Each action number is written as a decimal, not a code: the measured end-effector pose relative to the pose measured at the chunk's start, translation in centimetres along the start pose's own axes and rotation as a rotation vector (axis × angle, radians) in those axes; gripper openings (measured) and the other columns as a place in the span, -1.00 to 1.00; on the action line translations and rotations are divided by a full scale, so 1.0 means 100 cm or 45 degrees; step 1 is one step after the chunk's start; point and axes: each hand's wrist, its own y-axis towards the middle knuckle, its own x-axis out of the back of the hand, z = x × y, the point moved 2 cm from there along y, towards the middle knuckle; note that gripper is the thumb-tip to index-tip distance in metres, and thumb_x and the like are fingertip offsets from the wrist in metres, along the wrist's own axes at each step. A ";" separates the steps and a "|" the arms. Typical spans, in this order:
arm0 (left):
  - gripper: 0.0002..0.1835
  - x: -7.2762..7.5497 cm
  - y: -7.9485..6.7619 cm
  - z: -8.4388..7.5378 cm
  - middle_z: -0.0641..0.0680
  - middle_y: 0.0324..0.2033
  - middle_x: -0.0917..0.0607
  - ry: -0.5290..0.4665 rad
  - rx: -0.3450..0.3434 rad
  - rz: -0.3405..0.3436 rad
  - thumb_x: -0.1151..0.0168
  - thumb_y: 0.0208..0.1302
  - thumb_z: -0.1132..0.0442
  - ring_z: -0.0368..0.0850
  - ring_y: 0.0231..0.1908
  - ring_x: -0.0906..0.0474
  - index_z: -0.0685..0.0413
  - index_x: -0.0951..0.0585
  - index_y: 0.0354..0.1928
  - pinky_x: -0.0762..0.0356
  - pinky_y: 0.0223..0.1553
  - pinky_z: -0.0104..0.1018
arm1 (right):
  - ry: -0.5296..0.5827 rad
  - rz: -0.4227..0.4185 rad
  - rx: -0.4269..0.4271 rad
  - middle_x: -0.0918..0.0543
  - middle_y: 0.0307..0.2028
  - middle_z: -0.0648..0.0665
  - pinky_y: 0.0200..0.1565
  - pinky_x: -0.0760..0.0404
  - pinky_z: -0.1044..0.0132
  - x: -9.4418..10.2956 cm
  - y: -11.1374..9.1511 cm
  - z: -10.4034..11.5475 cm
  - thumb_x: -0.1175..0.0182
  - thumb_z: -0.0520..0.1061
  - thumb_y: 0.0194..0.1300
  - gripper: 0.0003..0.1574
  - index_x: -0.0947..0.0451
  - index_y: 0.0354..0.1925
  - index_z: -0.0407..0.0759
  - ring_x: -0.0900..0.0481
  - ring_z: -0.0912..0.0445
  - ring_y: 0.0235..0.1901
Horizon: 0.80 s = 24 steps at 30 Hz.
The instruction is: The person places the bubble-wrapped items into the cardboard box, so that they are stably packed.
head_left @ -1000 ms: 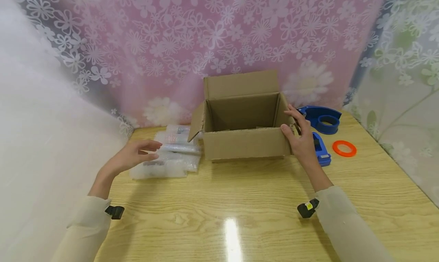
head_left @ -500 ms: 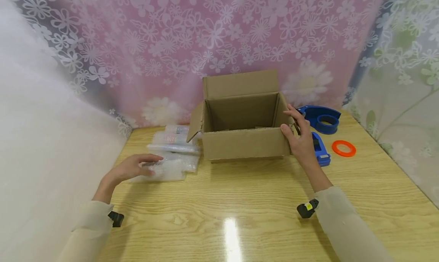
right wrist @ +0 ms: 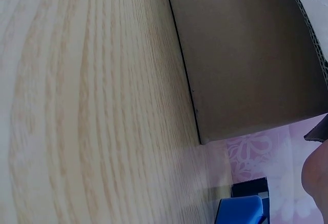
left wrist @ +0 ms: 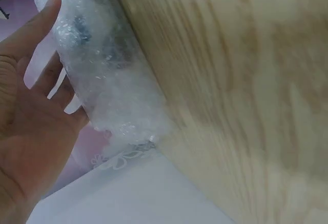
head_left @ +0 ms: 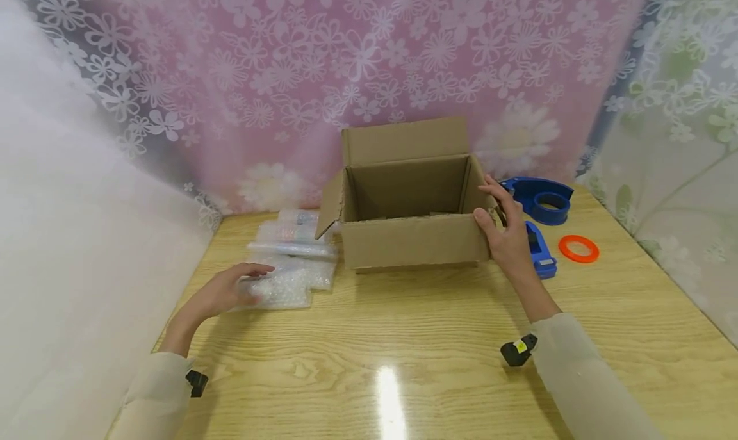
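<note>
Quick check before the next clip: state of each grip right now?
Left grip: holding the edge of a bubble-wrapped package, thumb and fingers on opposite sides.
Right grip: holding the open cardboard box by its right side.

Cardboard box [head_left: 414, 243]: one — centre
Bubble-wrapped packs [head_left: 288, 287]: several overlapping, left of centre — exact count unclear
Blue plastic tools [head_left: 550, 218]: two, right
Orange ring [head_left: 563, 248]: one, right
Black wrist devices [head_left: 197, 383]: two, lower left, lower right
Hands [head_left: 507, 240]: two

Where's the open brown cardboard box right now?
In the head view, the box is mid-frame, between clear bubble-wrapped packs at left and blue plastic tape dispensers at right; the right hand holds its right side.
</note>
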 end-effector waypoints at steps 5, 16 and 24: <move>-0.23 -0.003 -0.008 0.006 0.20 0.40 -0.50 0.036 0.009 0.004 -0.58 0.18 0.21 0.36 0.41 -0.34 -0.15 -0.51 0.44 -0.35 0.31 0.40 | 0.003 -0.008 -0.002 -0.22 0.59 -0.07 0.54 0.01 -0.32 0.001 0.000 0.001 -0.16 -0.27 0.53 -0.43 -0.37 0.42 -0.35 -0.07 -0.04 0.60; -0.05 -0.013 -0.017 0.011 0.34 0.42 -0.44 0.133 -0.039 0.076 -0.66 0.01 0.16 0.50 0.39 -0.31 0.02 -0.44 0.49 -0.31 0.29 0.49 | 0.016 0.010 -0.001 -0.20 0.60 -0.10 0.54 0.04 -0.33 0.000 0.000 -0.001 -0.15 -0.28 0.53 -0.43 -0.36 0.43 -0.35 -0.06 -0.04 0.61; -0.05 0.005 -0.017 -0.009 0.32 0.43 -0.45 0.173 0.013 0.059 -0.63 0.10 0.06 0.46 0.40 -0.33 -0.01 -0.39 0.53 -0.37 0.28 0.42 | 0.008 0.010 0.002 -0.19 0.61 -0.07 0.54 0.04 -0.34 0.001 -0.001 -0.001 -0.15 -0.27 0.53 -0.42 -0.35 0.43 -0.34 -0.04 -0.03 0.61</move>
